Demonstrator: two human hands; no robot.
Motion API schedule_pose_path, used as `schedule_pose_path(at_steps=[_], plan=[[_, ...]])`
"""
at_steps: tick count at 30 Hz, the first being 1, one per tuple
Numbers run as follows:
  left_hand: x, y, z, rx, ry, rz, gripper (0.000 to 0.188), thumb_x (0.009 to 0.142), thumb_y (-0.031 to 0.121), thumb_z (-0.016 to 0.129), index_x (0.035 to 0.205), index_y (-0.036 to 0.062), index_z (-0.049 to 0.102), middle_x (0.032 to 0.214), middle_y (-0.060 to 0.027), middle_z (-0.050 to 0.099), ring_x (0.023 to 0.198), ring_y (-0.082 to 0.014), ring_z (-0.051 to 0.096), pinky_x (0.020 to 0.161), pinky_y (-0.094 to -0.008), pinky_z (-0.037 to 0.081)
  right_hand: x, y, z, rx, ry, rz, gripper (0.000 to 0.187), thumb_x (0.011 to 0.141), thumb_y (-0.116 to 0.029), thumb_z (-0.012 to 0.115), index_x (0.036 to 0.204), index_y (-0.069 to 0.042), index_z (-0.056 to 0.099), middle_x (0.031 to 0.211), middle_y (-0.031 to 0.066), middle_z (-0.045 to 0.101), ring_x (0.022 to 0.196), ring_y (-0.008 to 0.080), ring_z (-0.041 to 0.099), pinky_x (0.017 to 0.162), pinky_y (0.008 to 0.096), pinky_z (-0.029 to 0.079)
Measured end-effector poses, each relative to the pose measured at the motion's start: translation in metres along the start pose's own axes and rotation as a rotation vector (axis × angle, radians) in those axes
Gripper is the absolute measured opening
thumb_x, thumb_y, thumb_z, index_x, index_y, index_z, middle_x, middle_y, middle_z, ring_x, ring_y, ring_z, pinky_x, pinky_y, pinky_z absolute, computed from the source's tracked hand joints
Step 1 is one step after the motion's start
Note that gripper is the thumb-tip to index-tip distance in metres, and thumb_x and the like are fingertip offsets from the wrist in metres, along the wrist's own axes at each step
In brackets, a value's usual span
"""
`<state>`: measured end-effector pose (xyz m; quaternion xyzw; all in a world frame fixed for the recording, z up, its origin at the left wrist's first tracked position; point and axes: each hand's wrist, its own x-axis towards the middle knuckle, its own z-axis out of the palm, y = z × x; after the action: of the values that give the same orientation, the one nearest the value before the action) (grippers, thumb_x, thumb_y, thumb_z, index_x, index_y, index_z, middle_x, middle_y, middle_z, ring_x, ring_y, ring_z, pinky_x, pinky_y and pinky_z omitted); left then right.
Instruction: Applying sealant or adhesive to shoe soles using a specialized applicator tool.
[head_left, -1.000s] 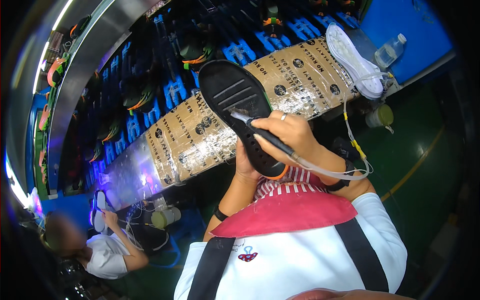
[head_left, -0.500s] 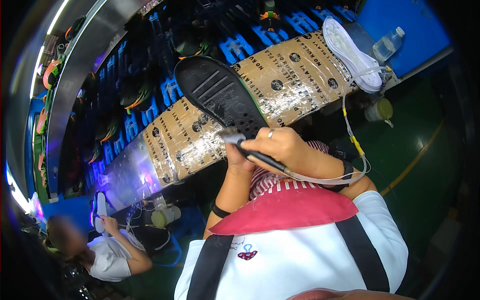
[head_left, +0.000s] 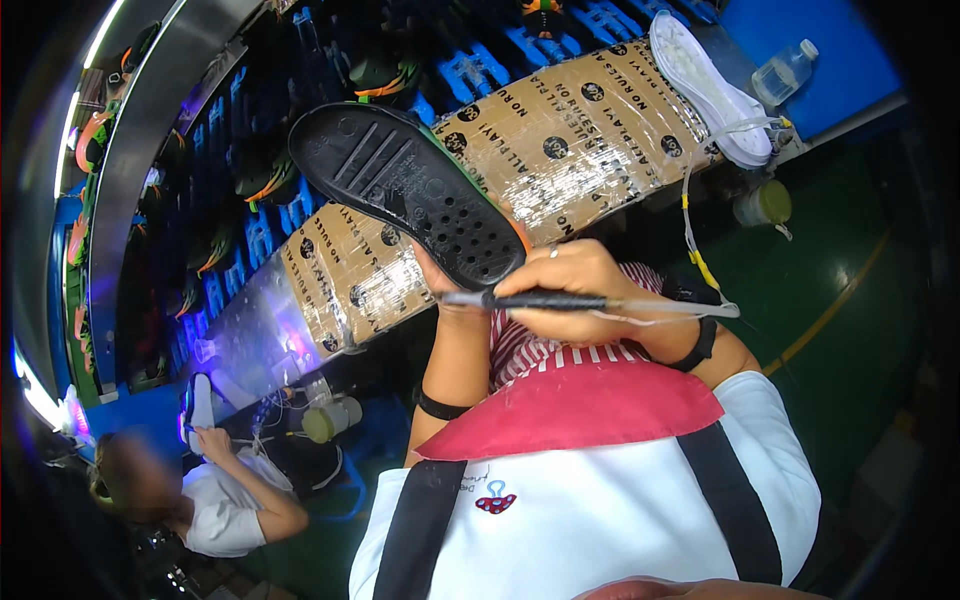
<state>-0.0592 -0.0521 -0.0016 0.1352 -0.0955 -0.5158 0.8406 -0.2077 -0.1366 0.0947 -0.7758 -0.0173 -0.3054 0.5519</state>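
Note:
My left hand (head_left: 434, 276) grips a black shoe sole (head_left: 400, 185) near its heel end, with most of the fingers hidden beneath it. The sole is tilted, its hollowed inner side facing up with long slots at the toe and round holes at the heel. Green and orange show along its right edge. Close to the heel, my right hand (head_left: 578, 283) is closed around the black handle of a brush (head_left: 550, 300). A thin clear tube runs from the handle's rear end. The brush head is smeared by motion, and I cannot tell whether it touches the sole.
A bench covered with printed cardboard (head_left: 590, 150) lies under the sole. Beyond it are blue racks (head_left: 475, 72) carrying shoe parts. At right are a white sole (head_left: 705, 90), a clear bottle (head_left: 785, 72) and a hanging jar (head_left: 762, 203). A co-worker (head_left: 225, 500) sits at lower left.
The black sole has shifted left and turned, showing its heel more fully. My right hand has lowered slightly, and the brush now lies nearly level, away from the sole's middle.

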Motion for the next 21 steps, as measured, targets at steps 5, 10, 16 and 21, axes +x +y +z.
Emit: schedule_pose_path(at_steps=[5,10,16,21], plan=[[0.001,0.008,-0.003,0.041,0.05,-0.015,0.081,0.078,0.065,0.052,0.131,0.0051,0.042,0.121,-0.0226,0.05,0.112,-0.0379,0.048,0.098,-0.056,0.036,0.0,0.001,-0.005,-0.086,0.049,0.142,0.026,0.074,-0.006,0.07,0.099,0.0,0.065,0.074,0.0112,0.061,0.062,0.0187,0.06,0.056,0.0274,0.044],[0.003,0.017,-0.01,0.06,-0.072,-0.05,0.08,0.077,0.066,0.051,0.13,0.0067,0.043,0.119,-0.0208,0.051,0.111,-0.036,0.048,0.097,-0.0543,0.038,-0.005,0.003,0.004,0.141,-0.139,0.165,0.025,0.075,-0.01,0.071,0.097,0.0,0.065,0.077,0.0128,0.063,0.067,0.0222,0.061,0.061,0.0305,0.047],[0.005,0.025,-0.007,0.072,-0.014,0.017,0.08,0.08,0.067,0.048,0.129,0.003,0.045,0.116,-0.0225,0.056,0.103,-0.0391,0.056,0.09,-0.0499,0.046,0.0,0.001,-0.01,0.12,-0.085,0.186,0.028,0.074,-0.005,0.072,0.101,0.0,0.066,0.073,0.0107,0.061,0.062,0.0185,0.059,0.057,0.0262,0.044],[0.006,0.038,-0.007,0.055,-0.22,-0.153,0.081,0.078,0.067,0.051,0.131,0.0067,0.042,0.119,-0.0235,0.05,0.11,-0.0402,0.047,0.093,-0.0483,0.042,-0.006,0.006,-0.003,0.123,-0.18,0.114,0.028,0.074,-0.007,0.074,0.1,0.0,0.066,0.073,0.0107,0.06,0.061,0.0192,0.058,0.057,0.0284,0.044]])
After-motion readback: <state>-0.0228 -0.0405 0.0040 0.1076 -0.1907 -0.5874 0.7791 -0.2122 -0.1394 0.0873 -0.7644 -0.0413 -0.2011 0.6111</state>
